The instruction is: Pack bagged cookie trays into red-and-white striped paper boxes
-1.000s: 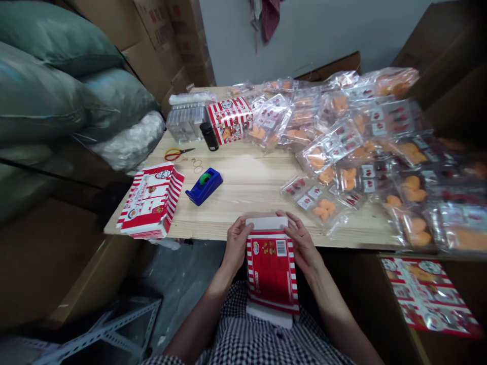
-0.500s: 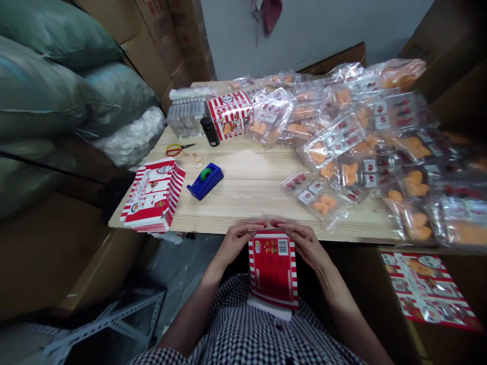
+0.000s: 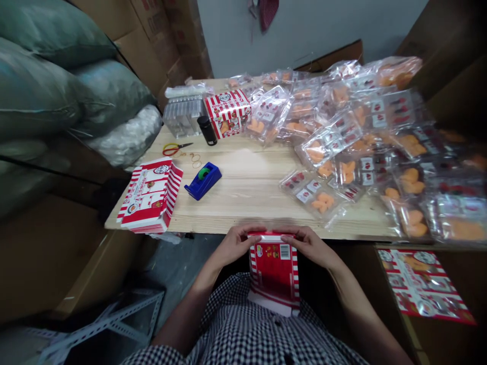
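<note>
A red and white striped carton [image 3: 274, 271] stands up between my body and the table's front edge, its barcode side facing me. My left hand [image 3: 238, 245] grips its top left corner, thumb on the near side and fingers behind. At the top right corner my right hand [image 3: 309, 245] holds it the same way. Both thumbs lie along a white strip at the carton's top edge. A white flap [image 3: 269, 304] sticks out at the lower end, near my checked shirt. What the fingers touch behind the carton is hidden.
On the wooden table [image 3: 243, 187] lie a blue tape dispenser [image 3: 203, 181], scissors [image 3: 175, 148], a black bottle [image 3: 207, 131], a stack of flat cartons [image 3: 150, 196] and an assembled box [image 3: 229, 114]. Clear bags with orange pieces [image 3: 323, 202] cover the right side. A printed sheet [image 3: 424, 284] lies lower right.
The white top flap, upright a second ago, has folded over, and my fingers have come over the carton's top edge. The thumbs now press along that edge.
</note>
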`<state>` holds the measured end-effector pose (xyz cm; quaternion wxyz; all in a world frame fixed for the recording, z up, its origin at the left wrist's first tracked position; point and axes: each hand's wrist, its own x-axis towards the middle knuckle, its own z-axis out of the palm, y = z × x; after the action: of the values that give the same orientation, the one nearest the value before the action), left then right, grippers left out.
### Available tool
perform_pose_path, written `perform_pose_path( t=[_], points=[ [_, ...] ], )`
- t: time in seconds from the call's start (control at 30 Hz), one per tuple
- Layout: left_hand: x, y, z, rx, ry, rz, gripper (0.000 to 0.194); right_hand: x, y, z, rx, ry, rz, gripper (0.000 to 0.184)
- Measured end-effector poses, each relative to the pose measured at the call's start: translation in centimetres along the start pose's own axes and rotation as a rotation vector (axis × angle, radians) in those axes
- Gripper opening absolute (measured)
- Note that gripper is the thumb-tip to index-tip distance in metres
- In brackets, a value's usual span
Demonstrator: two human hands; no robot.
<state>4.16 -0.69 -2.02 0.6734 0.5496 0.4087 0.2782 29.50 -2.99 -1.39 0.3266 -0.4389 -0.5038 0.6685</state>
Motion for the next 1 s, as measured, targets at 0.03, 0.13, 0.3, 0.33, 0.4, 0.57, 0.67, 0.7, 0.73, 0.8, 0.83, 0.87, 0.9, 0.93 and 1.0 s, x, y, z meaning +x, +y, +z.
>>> perform_pose_path(
  t=[0.03,0.13,0.3,0.33,0.4,0.57,0.67,0.7,0.73,0.8,0.83,0.87,0.9,0.93,1.0],
  points=[
    [0.3,-0.1,-0.1,0.019,0.012,-0.004,0.033,0.3,0.0,0.0,-0.001,0.011,0.004,0.033],
    [1.2,-0.2,-0.3,0.035,0.032,-0.004,0.032,1.0,0.0,-0.1,0.016,0.030,0.001,0.034],
    [1.8,0.0,0.0,0.050,0.065,-0.008,0.032,1.3,-0.1,-0.3,0.037,-0.007,0.023,0.040],
    [1.8,0.0,0.1,0.061,0.069,-0.009,0.032,1.3,-0.1,-0.3,0.036,-0.008,0.031,0.040],
    [1.6,0.0,0.2,0.091,0.078,-0.003,0.031,1.4,0.1,-0.3,0.030,0.003,0.038,0.039],
    [0.8,0.3,0.3,0.213,0.070,0.094,0.030,1.5,0.4,0.1,-0.057,0.051,-0.029,0.033],
    [0.2,0.5,0.0,0.282,0.013,0.154,0.034,1.0,0.5,0.4,-0.112,0.074,-0.089,0.033],
    [0.0,0.6,-0.2,0.293,-0.009,0.161,0.035,0.7,0.6,0.5,-0.120,0.061,-0.095,0.034],
    [-0.3,0.6,-0.3,0.305,-0.032,0.169,0.036,0.4,0.7,0.5,-0.129,0.045,-0.096,0.035],
    [-0.9,0.8,-0.6,0.344,-0.064,0.199,0.037,-0.3,1.0,0.6,-0.161,0.029,-0.101,0.035],
    [-1.2,0.8,-0.6,0.369,-0.077,0.222,0.040,-0.6,1.1,0.6,-0.182,0.033,-0.111,0.035],
    [-1.5,0.9,-0.6,0.391,-0.088,0.246,0.045,-0.9,1.2,0.6,-0.204,0.041,-0.123,0.034],
    [-1.8,1.1,-0.4,0.405,-0.091,0.264,0.050,-1.2,1.3,0.6,-0.221,0.049,-0.135,0.033],
    [-2.1,1.2,-0.3,0.411,-0.085,0.274,0.055,-1.4,1.4,0.6,-0.232,0.055,-0.144,0.033],
    [-2.5,1.5,0.2,0.411,-0.069,0.274,0.059,-1.7,1.5,0.6,-0.239,0.067,-0.157,0.032]
  ],
)
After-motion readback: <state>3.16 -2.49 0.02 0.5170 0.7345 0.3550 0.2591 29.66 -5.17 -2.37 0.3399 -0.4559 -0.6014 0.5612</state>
